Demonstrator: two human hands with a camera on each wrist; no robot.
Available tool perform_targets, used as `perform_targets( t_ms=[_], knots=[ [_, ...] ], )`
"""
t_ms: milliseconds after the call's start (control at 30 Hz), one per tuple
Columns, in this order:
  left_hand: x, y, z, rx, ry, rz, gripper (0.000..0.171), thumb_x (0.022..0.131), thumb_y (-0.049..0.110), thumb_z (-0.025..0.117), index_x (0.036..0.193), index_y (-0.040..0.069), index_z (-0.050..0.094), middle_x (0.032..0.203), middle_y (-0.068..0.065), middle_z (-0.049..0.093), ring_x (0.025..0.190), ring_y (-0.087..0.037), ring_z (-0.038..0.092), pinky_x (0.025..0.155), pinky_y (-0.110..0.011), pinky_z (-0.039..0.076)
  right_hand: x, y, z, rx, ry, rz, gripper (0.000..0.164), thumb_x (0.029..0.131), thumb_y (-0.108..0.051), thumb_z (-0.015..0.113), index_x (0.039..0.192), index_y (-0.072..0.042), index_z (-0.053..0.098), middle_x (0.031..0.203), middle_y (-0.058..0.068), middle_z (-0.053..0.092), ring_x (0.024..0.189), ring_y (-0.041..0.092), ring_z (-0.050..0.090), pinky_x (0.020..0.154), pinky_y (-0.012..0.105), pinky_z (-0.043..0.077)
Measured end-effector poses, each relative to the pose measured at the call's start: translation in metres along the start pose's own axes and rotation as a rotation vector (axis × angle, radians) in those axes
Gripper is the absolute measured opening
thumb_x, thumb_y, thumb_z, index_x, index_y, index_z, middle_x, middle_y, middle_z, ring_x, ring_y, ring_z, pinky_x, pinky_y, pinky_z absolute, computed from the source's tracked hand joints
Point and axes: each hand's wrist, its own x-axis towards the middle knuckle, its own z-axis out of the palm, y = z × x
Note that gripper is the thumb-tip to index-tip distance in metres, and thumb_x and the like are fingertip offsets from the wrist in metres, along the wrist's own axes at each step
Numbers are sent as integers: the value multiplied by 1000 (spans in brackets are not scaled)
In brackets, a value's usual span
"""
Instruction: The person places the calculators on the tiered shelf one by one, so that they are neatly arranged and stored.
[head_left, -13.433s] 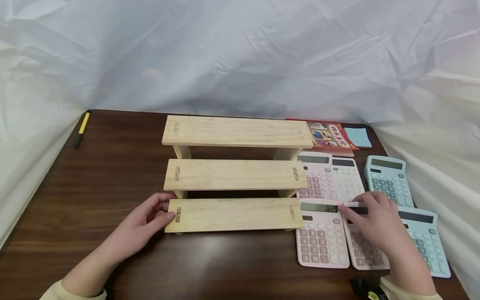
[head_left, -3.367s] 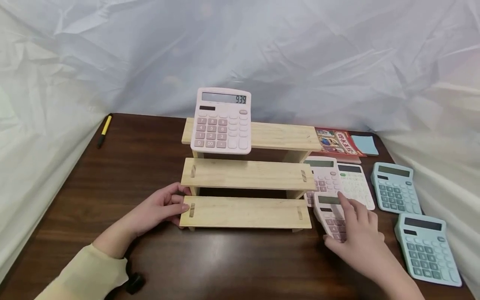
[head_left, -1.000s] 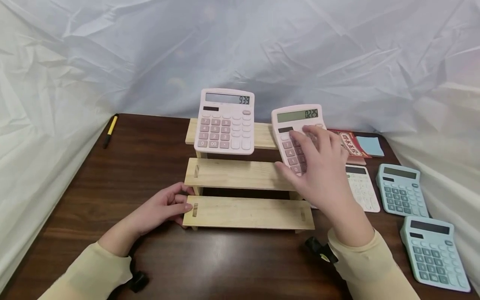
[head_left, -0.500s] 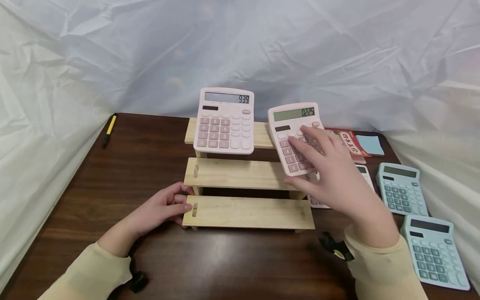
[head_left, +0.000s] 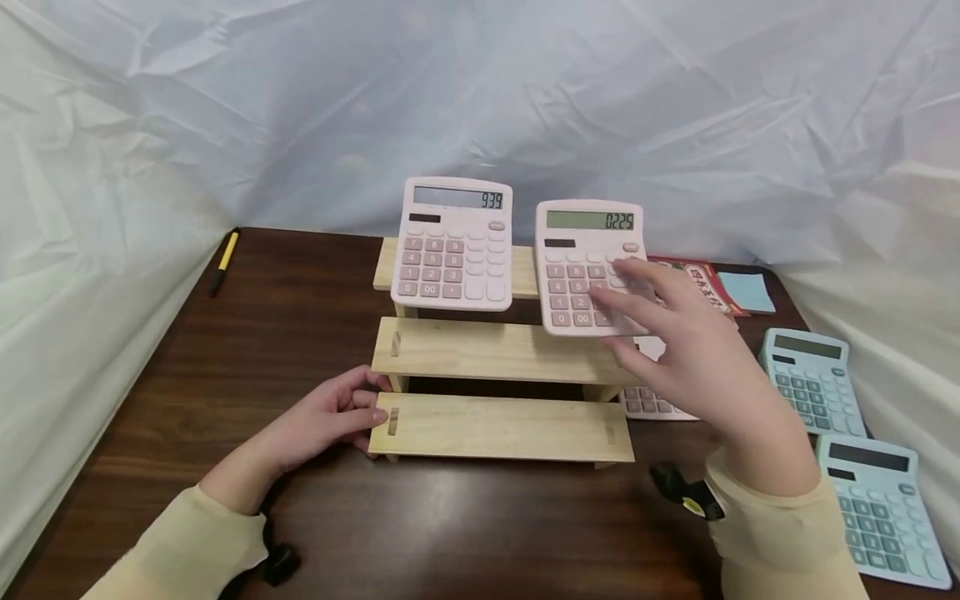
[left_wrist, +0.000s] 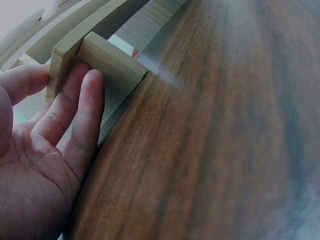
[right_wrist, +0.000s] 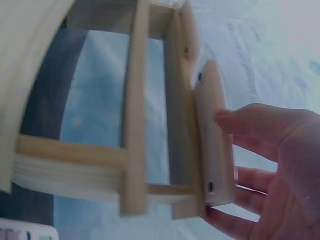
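A three-step wooden rack (head_left: 502, 427) stands mid-table. My left hand (head_left: 333, 414) grips the left end of its lowest board, thumb on top; in the left wrist view the fingers (left_wrist: 90, 100) curl beneath. On the top step, at left, a pink calculator (head_left: 477, 225) leans back, reading 939. To its right my right hand (head_left: 693, 350) holds another pink calculator (head_left: 568, 290), reading 0225, by its lower right part against the top step. In the right wrist view, the thumb (right_wrist: 260, 120) lies on one side of this calculator and the fingers at the other.
Two blue calculators (head_left: 806, 379) lie at the right edge of the table. Another pink calculator (head_left: 648, 404) is partly hidden under my right arm. Behind are a red booklet (head_left: 705, 283) and blue sticky notes (head_left: 746, 292). A yellow pen (head_left: 225, 260) lies far left.
One pink calculator has gone onto the top step at left. My right hand has since lifted a second from the table to the top step and turned it from slanted to straight.
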Motion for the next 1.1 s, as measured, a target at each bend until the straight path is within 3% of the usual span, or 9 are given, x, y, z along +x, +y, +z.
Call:
perform_targets(
  t_ms=[533,1100],
  knots=[
    [0,0,2,-4,2,-9,38,98,11,59,125,-2,35,105,-25,65,85,-36,67,67,-52,56,6,4,24,50,65,52,48,84,-15,71,131,-15,61,144,13,43,132,33,38,105,48,34],
    [1,0,1,-3,-1,-4,38,98,11,59,125,-2,35,105,-26,65,85,-36,67,67,-52,56,9,8,30,67,101,52,47,86,-17,68,132,-16,59,144,14,42,135,32,34,109,48,30]
  ],
)
